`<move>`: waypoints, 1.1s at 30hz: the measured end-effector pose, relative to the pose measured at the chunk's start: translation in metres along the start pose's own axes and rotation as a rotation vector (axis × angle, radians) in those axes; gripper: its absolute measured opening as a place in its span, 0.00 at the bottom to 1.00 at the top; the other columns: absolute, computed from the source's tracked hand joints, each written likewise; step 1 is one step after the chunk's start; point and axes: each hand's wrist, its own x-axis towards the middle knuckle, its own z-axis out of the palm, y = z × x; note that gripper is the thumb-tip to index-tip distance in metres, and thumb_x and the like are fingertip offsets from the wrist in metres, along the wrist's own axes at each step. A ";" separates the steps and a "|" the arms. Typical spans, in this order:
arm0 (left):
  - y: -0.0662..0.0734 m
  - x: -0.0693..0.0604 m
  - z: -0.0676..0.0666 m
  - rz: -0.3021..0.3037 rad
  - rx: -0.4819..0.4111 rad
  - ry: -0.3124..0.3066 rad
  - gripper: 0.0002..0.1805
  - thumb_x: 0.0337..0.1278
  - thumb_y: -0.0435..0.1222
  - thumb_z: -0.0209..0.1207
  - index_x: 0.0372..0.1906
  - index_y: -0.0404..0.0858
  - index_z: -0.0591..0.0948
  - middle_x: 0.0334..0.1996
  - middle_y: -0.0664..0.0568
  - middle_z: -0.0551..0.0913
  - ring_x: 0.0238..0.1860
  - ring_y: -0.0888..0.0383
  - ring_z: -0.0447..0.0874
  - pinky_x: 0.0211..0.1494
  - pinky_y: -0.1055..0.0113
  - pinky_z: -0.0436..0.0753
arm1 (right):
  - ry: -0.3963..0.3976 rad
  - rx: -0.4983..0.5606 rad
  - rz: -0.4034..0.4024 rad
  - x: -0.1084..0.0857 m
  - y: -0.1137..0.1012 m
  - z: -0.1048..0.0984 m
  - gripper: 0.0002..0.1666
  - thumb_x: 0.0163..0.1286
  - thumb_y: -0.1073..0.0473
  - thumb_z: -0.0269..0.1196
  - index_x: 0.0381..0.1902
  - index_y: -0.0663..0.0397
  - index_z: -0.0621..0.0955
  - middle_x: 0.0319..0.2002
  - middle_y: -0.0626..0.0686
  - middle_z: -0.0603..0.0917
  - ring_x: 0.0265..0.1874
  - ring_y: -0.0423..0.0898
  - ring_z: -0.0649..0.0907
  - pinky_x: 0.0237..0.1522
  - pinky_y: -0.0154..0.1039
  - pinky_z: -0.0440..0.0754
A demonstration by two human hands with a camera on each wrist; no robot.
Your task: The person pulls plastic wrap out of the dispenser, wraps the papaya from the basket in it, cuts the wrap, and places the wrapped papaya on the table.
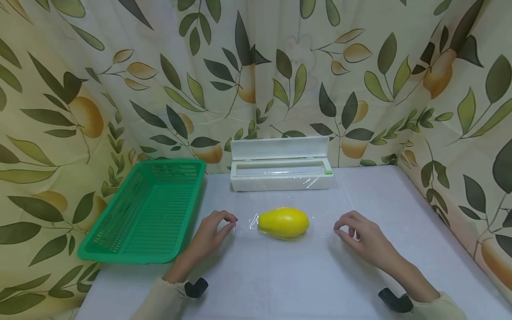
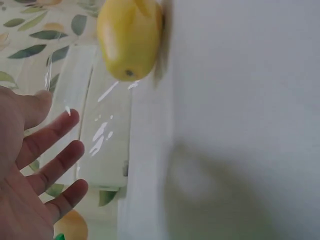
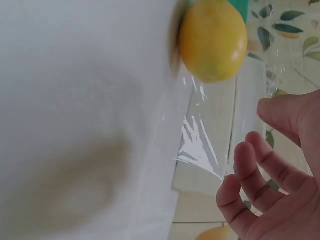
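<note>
A yellow papaya (image 1: 283,222) lies on its side on the white tabletop, between my two hands. Clear plastic wrap (image 1: 253,221), seen mostly by its glints, stretches around the fruit towards both sides. My left hand (image 1: 214,229) pinches the wrap's left end between thumb and forefinger. On the other side my right hand (image 1: 366,238) pinches the right end, held just above the table. Both wrist views show shiny creases of the wrap (image 3: 195,145) running from the papaya (image 2: 130,40) to the fingers. Whether the wrap passes over or under the fruit is hard to tell.
Behind the fruit stands a white wrap dispenser box (image 1: 280,183), its lid (image 1: 280,148) raised and a green slider (image 1: 328,172) at its right end. A green plastic basket (image 1: 148,213) sits at the left. Leaf-patterned curtains (image 1: 256,89) enclose the table's back and sides.
</note>
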 end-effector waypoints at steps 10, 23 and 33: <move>-0.003 0.034 0.006 -0.101 -0.063 0.041 0.03 0.68 0.32 0.65 0.40 0.41 0.81 0.35 0.54 0.87 0.42 0.54 0.85 0.49 0.49 0.83 | -0.084 0.005 0.071 0.024 0.009 -0.003 0.10 0.65 0.67 0.72 0.41 0.49 0.86 0.40 0.48 0.87 0.28 0.37 0.75 0.29 0.32 0.78; -0.022 0.072 0.020 -0.255 -0.179 0.082 0.02 0.68 0.31 0.64 0.39 0.35 0.83 0.28 0.51 0.89 0.34 0.55 0.87 0.41 0.61 0.83 | -0.145 0.063 0.172 0.058 0.030 0.007 0.05 0.70 0.63 0.68 0.43 0.54 0.87 0.39 0.50 0.89 0.34 0.46 0.83 0.34 0.37 0.81; -0.028 0.083 0.027 -0.427 -0.196 0.032 0.06 0.68 0.35 0.63 0.40 0.35 0.85 0.26 0.51 0.88 0.29 0.58 0.83 0.31 0.67 0.76 | -0.183 0.124 0.247 0.066 0.049 0.023 0.07 0.71 0.64 0.66 0.46 0.58 0.85 0.36 0.49 0.88 0.33 0.47 0.81 0.36 0.36 0.80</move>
